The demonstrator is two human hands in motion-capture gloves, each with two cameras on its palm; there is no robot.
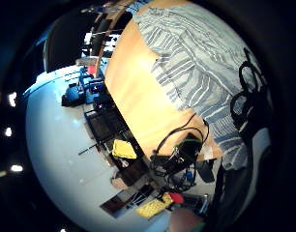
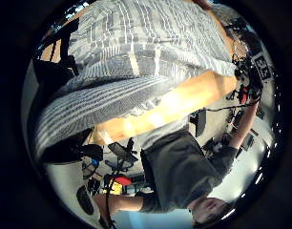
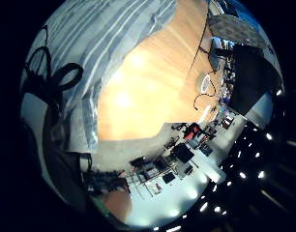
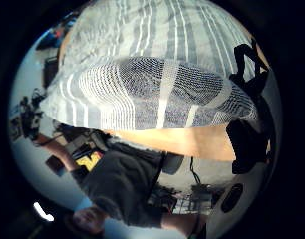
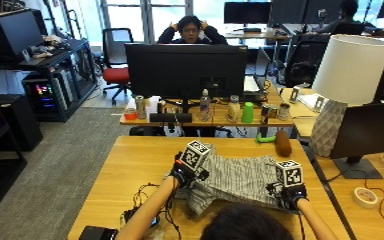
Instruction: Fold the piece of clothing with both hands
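A grey shirt with white stripes [image 5: 235,180] lies spread on the wooden table [image 5: 139,160] in front of me. My left hand [image 5: 184,174] grips its left edge and my right hand [image 5: 289,192] grips its near right corner. Both held edges are raised off the table. In the left thumb side palm view a lifted fold of the striped shirt [image 2: 136,43] hangs over the table top. The right thumb side palm view shows the shirt [image 4: 157,89] bulging close to the palm. The little finger side views show the shirt [image 1: 196,63] [image 3: 104,34] lying flat further out.
A brown oblong object [image 5: 282,143] and a green item [image 5: 265,139] lie at the table's far edge. Cables and a black device [image 5: 99,233] sit at the near left. A white lamp [image 5: 345,75] and a tape roll [image 5: 365,196] stand on the neighbouring table to the right.
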